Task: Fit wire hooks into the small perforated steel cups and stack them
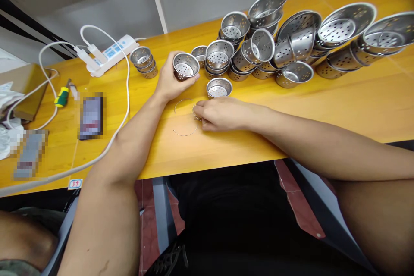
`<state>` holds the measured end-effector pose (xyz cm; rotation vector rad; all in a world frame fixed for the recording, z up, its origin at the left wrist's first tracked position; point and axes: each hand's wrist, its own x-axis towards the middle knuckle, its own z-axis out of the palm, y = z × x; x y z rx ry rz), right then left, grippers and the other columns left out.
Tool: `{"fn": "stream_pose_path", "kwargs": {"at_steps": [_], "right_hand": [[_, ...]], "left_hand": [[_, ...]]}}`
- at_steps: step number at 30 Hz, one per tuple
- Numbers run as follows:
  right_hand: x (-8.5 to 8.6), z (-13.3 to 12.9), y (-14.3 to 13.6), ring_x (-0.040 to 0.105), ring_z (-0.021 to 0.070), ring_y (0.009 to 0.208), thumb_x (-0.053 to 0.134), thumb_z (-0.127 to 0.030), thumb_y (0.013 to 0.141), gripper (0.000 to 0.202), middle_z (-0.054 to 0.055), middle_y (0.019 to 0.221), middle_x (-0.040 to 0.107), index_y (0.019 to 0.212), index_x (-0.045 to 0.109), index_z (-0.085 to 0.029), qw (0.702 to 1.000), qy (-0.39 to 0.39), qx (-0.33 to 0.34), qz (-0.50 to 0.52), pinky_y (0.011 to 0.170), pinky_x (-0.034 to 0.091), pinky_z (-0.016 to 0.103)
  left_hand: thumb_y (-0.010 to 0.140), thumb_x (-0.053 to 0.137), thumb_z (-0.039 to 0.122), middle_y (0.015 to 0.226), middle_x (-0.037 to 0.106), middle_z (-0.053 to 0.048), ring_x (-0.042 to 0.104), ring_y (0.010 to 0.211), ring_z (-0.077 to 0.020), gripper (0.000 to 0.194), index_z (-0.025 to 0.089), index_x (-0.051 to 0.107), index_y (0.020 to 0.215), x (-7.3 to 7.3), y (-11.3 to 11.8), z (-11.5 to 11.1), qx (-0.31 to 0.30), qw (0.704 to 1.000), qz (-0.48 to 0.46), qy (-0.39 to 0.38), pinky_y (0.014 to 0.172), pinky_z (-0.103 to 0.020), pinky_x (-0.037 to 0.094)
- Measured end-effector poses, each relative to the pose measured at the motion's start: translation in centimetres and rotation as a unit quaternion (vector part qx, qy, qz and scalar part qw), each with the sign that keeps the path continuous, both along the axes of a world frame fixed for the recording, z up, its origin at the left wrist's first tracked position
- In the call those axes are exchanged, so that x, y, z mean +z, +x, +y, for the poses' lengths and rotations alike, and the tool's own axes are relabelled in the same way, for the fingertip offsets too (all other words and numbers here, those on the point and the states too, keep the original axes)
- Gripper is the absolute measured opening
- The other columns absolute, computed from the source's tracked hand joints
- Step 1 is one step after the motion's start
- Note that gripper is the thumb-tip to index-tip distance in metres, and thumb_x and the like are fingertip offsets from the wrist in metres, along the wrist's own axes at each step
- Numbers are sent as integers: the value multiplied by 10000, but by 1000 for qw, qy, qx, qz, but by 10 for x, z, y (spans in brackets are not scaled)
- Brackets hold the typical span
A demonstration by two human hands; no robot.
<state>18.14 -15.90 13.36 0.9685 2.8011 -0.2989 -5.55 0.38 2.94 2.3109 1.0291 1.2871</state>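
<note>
My left hand (170,79) grips a small perforated steel cup (186,64), its fingers behind the cup and the thumb along its lower right side. Near the table's middle, my right hand (216,114) has its fingertips pinched together at a thin curved wire (194,113). Two fine wire arcs (185,134) show on the wood just left of those fingertips. Right behind the right hand stands a lone perforated cup (219,88). A stack of similar cups (220,56) rises to the right of the held cup.
Several stacks of perforated cups (293,47) fill the table's back right. At the back left stand a short cup stack (144,62) and a white power strip (113,56). A white cable (127,90) crosses the left side, near a screwdriver (62,97) and two blurred-out devices (91,116).
</note>
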Motion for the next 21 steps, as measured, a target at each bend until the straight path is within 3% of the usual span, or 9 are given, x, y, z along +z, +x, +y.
{"fn": "stream_pose_path", "kwargs": {"at_steps": [6,9,12,16,21], "right_hand": [[-12,9,9,591,196,771,664,-138,1031,79,88,1040,782,1088,673,-193,989,-36,-9,145,684,329,328],[-29,20,14,644,203,837,618,-148,1072,86,81,1035,777,1115,676,-195,954,-23,20,300,776,437,320],[-40,30,18,696,224,918,576,-246,1162,168,91,1042,797,1147,734,-189,909,49,27,414,869,496,344],[-38,36,23,692,225,868,598,-338,1165,212,65,988,786,1139,768,-215,874,79,-44,477,868,544,368],[-20,35,31,703,250,894,513,-472,1212,344,68,1019,770,1326,761,-261,893,42,-203,400,851,595,390]], "left_hand": [[805,910,937,1408,732,-116,763,1361,-337,989,280,558,1455,-6,-2,8,5,999,-37,-4,1314,-576,594],[783,906,964,1434,718,-115,754,1390,-337,1026,297,524,1462,-9,-2,13,4,998,-58,-8,1317,-557,596],[759,910,979,1456,713,-115,755,1407,-341,1073,308,495,1487,-10,-1,16,-2,998,-70,-12,1316,-547,599],[756,909,983,1488,704,-119,760,1412,-338,1112,324,462,1532,-8,3,14,-18,998,-66,-11,1301,-535,610],[829,869,962,1471,708,-131,760,1414,-343,1037,311,459,1524,-3,14,2,-22,999,-44,-10,1292,-564,614]]}}
